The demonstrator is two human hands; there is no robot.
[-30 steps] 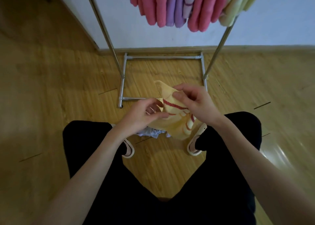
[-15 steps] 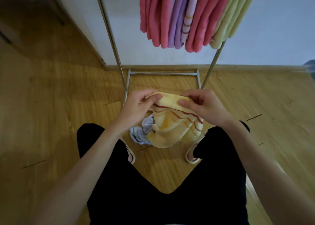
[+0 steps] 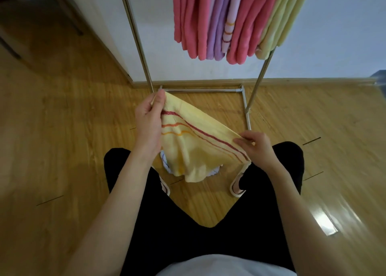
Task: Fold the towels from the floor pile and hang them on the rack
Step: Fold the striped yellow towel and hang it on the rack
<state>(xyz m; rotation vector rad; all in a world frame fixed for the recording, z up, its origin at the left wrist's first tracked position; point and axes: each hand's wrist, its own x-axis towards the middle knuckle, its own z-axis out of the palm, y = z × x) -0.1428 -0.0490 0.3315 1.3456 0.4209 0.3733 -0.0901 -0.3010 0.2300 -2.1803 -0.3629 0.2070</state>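
wooden floor, white wall, wooden baseboard, black trousers, pale slippers

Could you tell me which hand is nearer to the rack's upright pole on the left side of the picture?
Left. The left hand grips the yellow towel just below that pole; the right hand holds the towel's other end, farther off.

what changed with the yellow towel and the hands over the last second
The left hand and right hand have drawn apart, stretching the bunched yellow towel out along its striped edge, left corner raised. Both hands kept their grip. The hung towels and the floor pile stayed put.
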